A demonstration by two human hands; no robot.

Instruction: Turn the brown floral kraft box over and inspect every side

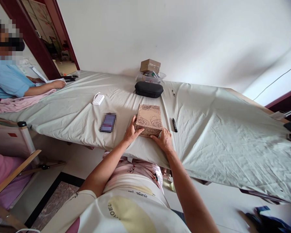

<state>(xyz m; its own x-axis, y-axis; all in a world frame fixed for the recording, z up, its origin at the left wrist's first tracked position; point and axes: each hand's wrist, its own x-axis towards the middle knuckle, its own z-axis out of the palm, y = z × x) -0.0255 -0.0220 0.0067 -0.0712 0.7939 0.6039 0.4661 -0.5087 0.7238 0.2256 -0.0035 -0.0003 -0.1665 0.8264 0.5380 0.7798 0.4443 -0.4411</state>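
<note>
A small brown cardboard box (149,116) with black scribbled loops on its top and front rests on the cloth-covered table in front of me. My left hand (132,131) grips its near left corner, thumb along the front face. On the near right corner, my right hand (164,139) holds it the same way, with the thumb on the front. The fingers behind the box's sides are partly hidden. Just right of the box lies a black marker pen (175,125). To the left is a phone (108,122), its screen blurred.
Behind the box sit a black zip case (149,89), a clear plastic tub (150,77) and another cardboard box (150,65). A white corded block (98,99) is left of them. Another person in a blue shirt (9,76) works at the table's far left end. A white wall backs the table.
</note>
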